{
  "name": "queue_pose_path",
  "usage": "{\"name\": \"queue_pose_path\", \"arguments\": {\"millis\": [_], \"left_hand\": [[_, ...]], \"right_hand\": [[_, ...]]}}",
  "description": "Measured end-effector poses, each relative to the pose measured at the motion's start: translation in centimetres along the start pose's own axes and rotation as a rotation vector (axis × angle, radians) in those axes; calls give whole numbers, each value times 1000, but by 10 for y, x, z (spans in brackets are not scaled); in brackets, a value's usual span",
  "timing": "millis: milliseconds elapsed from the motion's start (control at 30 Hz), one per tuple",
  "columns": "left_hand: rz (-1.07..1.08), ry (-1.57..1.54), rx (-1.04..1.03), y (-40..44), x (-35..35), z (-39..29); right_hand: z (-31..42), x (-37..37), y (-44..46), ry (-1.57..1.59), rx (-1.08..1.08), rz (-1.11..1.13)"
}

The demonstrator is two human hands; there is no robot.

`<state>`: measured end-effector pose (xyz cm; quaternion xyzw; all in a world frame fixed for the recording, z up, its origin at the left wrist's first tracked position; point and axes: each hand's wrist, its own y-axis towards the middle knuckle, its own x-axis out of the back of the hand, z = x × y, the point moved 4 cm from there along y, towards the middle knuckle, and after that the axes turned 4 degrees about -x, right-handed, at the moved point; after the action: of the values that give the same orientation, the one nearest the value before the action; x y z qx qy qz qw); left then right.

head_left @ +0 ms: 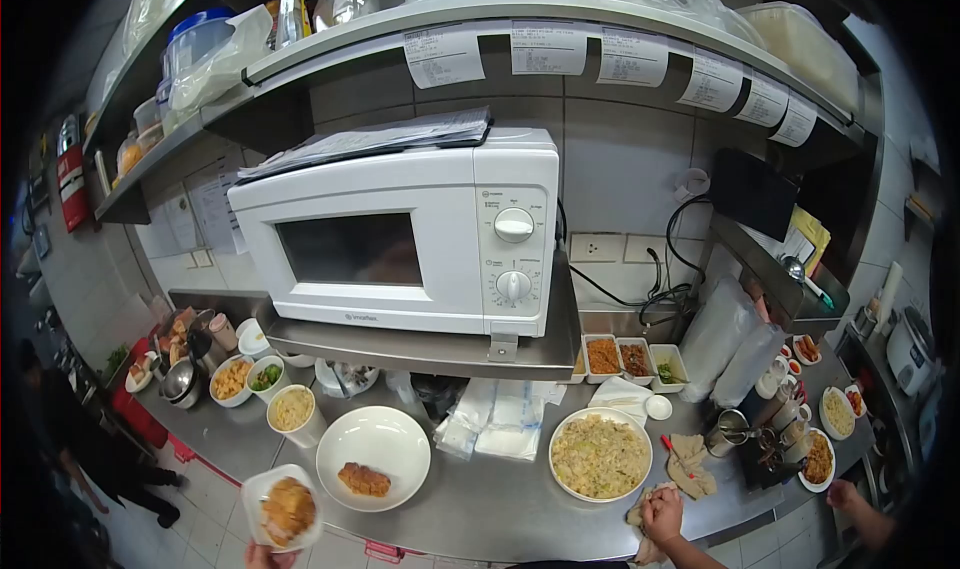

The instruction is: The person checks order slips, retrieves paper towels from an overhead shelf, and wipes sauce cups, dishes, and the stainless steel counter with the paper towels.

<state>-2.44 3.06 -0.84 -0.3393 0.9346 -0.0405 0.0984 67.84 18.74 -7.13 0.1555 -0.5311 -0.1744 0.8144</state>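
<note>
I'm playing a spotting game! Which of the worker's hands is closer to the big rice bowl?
Right. The right hand is just beside the rice bowl's lower-right edge; the left hand is far left of it, holding a white dish.

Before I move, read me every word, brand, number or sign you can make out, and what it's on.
"imarflex": on the front of the microwave.
Too small to read: markings around the two dials.
Too small or blurred: print on the slips under the shelf, and the papers atop the microwave.
</note>
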Motion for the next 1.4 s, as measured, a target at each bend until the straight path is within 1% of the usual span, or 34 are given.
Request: {"name": "queue_pose_path", "arguments": {"millis": [67, 100, 167, 233, 300, 367, 433, 500, 533, 633, 667, 700, 767, 867, 933, 967, 1000, 1067, 1100, 1133, 1167, 1200, 1233, 1300, 1367, 1400], "left_hand": [[85, -9, 131, -32, -41, -3], [129, 40, 146, -36, -53, -23], [269, 28, 214, -53, -95, 6], [304, 19, 331, -64, -137, 36], [360, -42, 329, -70, -171, 74], [332, -117, 351, -69, -193, 114], [267, -127, 330, -67, -208, 143], [215, -236, 304, -87, -239, 133], [237, -248, 281, -92, -247, 139], [407, -416, 389, -97, -262, 172], [543, -362, 456, -97, -265, 181], [699, -241, 546, -106, -274, 178], [1004, 16, 722, -128, -297, 152], [1306, 518, 413, -154, -354, 58], [1295, 517, -48, -132, -389, 30], [1274, 403, -107, -124, -408, 10], [1251, 290, -166, -119, -436, -25], [1220, 205, -283, -124, -472, -97], [1196, 153, -410, -126, -491, -126], [1155, 75, -625, -139, -517, -160], [1147, 79, -763, -152, -538, -190], [1144, 49, -837, -163, -559, -218], [1183, -77, -873, -166, -578, -238], [1084, -161, -1044, -161, -622, -273], [1001, -164, -1226, -148, -657, -308], [915, -150, -1246, -136, -672, -323]], "right_hand": [[10, -2, 1, 11, 16, 7], [28, -30, -9, 82, -2, -9], [30, -27, -8, 93, 24, -15], [32, -26, -8, 125, 44, -9], [30, -26, -8, 153, 50, -9], [28, -26, -9, 161, 61, -10], [28, -21, -7, 181, 76, -23], [25, -17, -8, 175, 74, -21], [25, -15, -8, 183, 76, -18], [24, -15, -9, 190, 83, -21], [25, -14, -9, 195, 87, -24], [26, -13, -8, 198, 92, -28], [26, -11, -8, 210, 93, -23], [26, -8, -8, 237, 97, -1], [24, -11, -8, 253, 105, -16], [23, -11, -9, 261, 108, -23], [23, -10, -8, 266, 111, -15], [24, -7, -7, 276, 114, 0], [24, -7, -7, 279, 117, 4], [23, -9, -6, 282, 119, 8], [22, -10, -6, 285, 123, 12], [21, -10, -6, 297, 131, 31], [20, -10, -6, 309, 140, 51], [16, -10, -5, 342, 165, 78], [12, -14, -4, 387, 197, 96], [10, -17, -3, 399, 212, 100]]}}
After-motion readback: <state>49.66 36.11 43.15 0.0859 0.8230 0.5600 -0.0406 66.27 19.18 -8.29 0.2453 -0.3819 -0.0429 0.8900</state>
